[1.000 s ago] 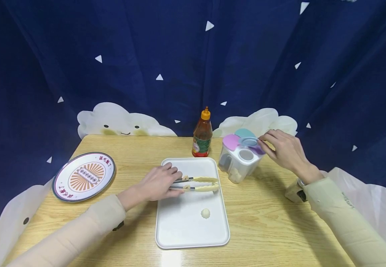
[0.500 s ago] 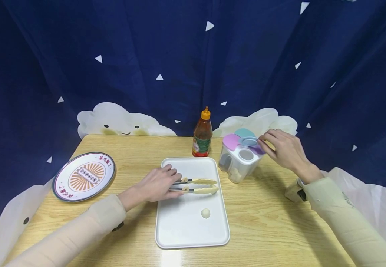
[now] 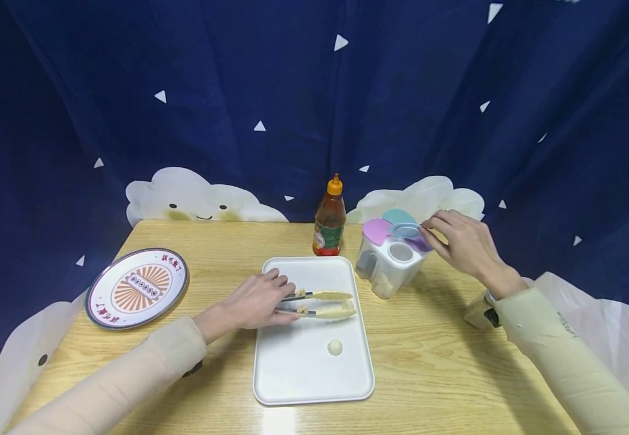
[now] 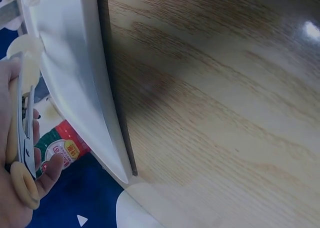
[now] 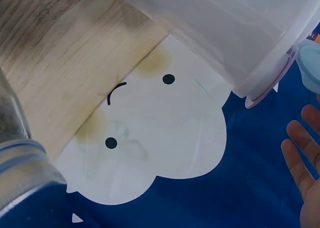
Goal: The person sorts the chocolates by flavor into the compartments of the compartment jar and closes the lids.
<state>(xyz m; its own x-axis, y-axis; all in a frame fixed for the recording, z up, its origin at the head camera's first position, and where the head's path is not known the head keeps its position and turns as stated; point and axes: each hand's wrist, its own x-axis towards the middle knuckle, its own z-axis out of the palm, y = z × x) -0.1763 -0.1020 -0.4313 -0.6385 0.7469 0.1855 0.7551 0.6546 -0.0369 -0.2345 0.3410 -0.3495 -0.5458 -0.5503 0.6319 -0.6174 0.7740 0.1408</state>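
In the head view my left hand (image 3: 260, 300) grips a pair of tongs (image 3: 332, 309) with cream tips, low over a white tray (image 3: 303, 383). The left wrist view shows the tongs (image 4: 24, 123) between fingers and thumb. I cannot tell whether the tips hold something. A small white ball with a ruffled base (image 3: 335, 347) sits on the tray. My right hand (image 3: 463, 244) pinches the edge of a raised blue lid (image 3: 404, 231) on a clear sectioned container (image 3: 396, 275). Beneath that lid, a round opening (image 3: 401, 252) is uncovered.
A red sauce bottle (image 3: 329, 220) with a yellow cap stands behind the tray. At the left lies a patterned plate (image 3: 137, 289). A jar (image 5: 22, 163) appears at the left of the right wrist view. Behind the wooden table (image 3: 227, 241) hangs a dark blue curtain (image 3: 270, 72).
The tongs' tips have shifted slightly toward the near side of the tray and look a little further apart. My right hand and the blue lid stay where they were.
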